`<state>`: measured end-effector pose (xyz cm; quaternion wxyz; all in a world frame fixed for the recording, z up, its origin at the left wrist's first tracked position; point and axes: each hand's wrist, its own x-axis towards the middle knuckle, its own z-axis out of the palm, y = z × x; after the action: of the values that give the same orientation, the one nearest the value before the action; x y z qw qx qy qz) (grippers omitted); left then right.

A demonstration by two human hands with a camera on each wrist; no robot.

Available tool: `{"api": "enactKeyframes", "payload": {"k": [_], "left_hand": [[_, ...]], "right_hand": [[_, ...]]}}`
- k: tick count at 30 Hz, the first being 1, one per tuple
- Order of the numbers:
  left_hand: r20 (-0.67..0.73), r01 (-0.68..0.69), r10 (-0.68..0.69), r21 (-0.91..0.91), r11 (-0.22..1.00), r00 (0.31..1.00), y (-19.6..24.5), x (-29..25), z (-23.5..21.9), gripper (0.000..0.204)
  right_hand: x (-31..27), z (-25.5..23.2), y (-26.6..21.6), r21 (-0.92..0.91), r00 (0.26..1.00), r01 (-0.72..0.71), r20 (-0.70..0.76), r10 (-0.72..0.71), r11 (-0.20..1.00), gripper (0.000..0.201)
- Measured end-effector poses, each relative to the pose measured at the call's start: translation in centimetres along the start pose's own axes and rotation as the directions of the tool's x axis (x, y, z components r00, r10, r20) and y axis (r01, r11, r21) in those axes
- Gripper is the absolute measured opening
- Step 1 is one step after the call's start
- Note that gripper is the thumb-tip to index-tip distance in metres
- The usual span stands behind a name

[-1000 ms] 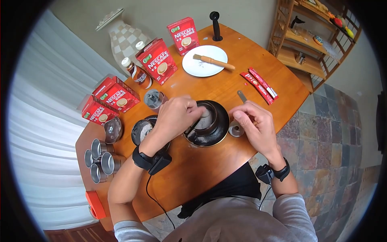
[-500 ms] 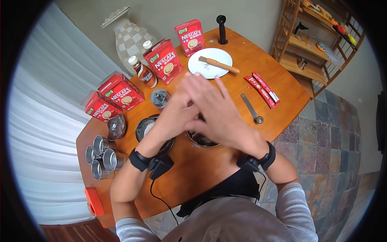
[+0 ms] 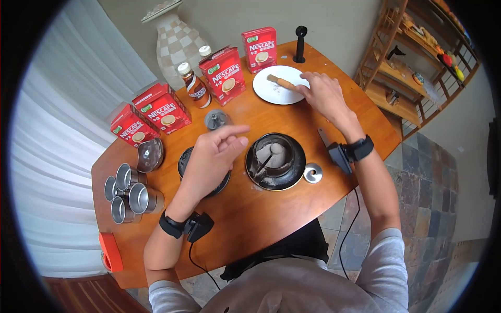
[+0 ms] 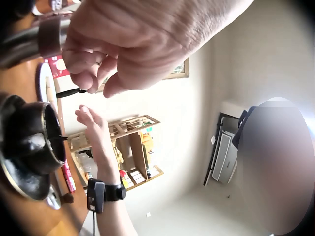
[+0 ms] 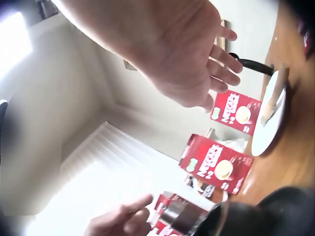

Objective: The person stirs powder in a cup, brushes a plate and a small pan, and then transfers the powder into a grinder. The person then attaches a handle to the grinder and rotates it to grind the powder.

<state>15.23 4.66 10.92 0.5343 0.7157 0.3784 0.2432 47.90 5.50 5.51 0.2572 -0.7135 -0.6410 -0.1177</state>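
My right hand [image 3: 326, 96] reaches over the right edge of a white plate [image 3: 266, 95], fingers extended by the handle of a wooden-handled brush [image 3: 284, 83]. In the right wrist view its fingers are spread, apart from the brush. My left hand [image 3: 209, 161] hovers left of a black cup [image 3: 287, 168], forefinger out, other fingers loosely curled, holding nothing. Grey powder [image 3: 279, 159] with a rounded lump fills the cup, and a thin black stick [image 3: 264, 164] leans in it. Below the cup lies a black saucer [image 3: 297, 169] dusted with powder. Another black dish [image 3: 184, 156] is partly hidden under my left hand.
A silver spiral disc [image 3: 313, 172] sits right of the saucer; a measuring spoon's handle [image 3: 323, 136] shows beside my right wrist. Red Nescafe boxes [image 3: 224, 78], a bottle [image 3: 195, 91] and a clear container [image 3: 215, 120] stand behind. Several metal cups [image 3: 141, 198] are at left.
My right hand has swung from above the cup to the plate at the far right. My left hand has drawn back leftward, uncovering the cup, powder and stick.
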Motion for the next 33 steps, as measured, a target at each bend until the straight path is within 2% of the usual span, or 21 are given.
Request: {"api": "enactKeyframes", "payload": {"k": [2,5,6,10,13,17,20,23,25,29,33], "left_hand": [[0.011,0.026,-0.027,0.064,0.998,1.000,-0.5,-1.0,-0.4,0.028],[0.106,0.004,-0.041,0.325,0.946,0.993,-1.6,-2.7,-0.2,0.025],[0.105,0.009,-0.050,0.360,0.933,0.993,-2.3,-3.1,0.2,0.027],[0.124,-0.062,0.022,0.333,0.941,0.992,-5.0,-4.2,2.0,0.027],[0.173,0.035,-0.077,0.232,0.972,0.982,-5.5,-3.5,2.7,0.025],[0.180,0.007,-0.041,0.188,0.982,0.983,-6.6,-3.0,3.0,0.021],[0.159,-0.034,0.006,0.172,0.984,0.987,-7.3,-2.7,3.5,0.021],[0.087,-0.046,0.033,0.156,0.987,0.996,-7.1,-2.6,3.8,0.023],[0.007,-0.081,0.081,0.171,0.982,0.997,-5.7,-2.9,3.5,0.025],[-0.020,-0.030,0.037,0.265,0.964,0.999,-3.3,-1.8,3.3,0.025],[-0.017,-0.057,0.063,0.268,0.962,0.998,-2.8,-0.8,3.2,0.023]], "right_hand": [[0.8,1.3,1.2,-0.184,0.996,0.001,0.092,0.016,0.983,0.035],[1.7,2.3,1.6,-0.175,0.942,-0.113,0.293,0.161,0.978,0.031],[1.7,2.4,1.7,-0.155,0.936,-0.121,0.313,0.164,0.981,0.031],[1.5,2.8,1.9,-0.060,0.917,-0.151,0.365,0.162,0.987,0.029],[1.3,2.3,1.7,0.024,0.919,-0.211,0.346,0.190,0.977,0.029],[0.8,1.7,1.7,0.179,0.919,-0.324,0.295,0.263,0.929,0.028],[0.1,0.3,1.4,0.338,0.883,-0.440,0.332,0.332,0.832,0.028],[-1.1,-2.0,0.6,0.484,0.873,-0.486,0.308,0.378,0.728,0.027],[-2.3,-3.3,0.7,0.630,0.878,-0.474,0.289,0.381,0.615,0.026],[-4.7,-5.3,-0.2,0.841,0.903,-0.387,0.263,0.340,0.378,0.026],[-7.8,-7.4,-1.7,0.859,0.885,-0.394,0.259,0.387,0.327,0.027]]}}
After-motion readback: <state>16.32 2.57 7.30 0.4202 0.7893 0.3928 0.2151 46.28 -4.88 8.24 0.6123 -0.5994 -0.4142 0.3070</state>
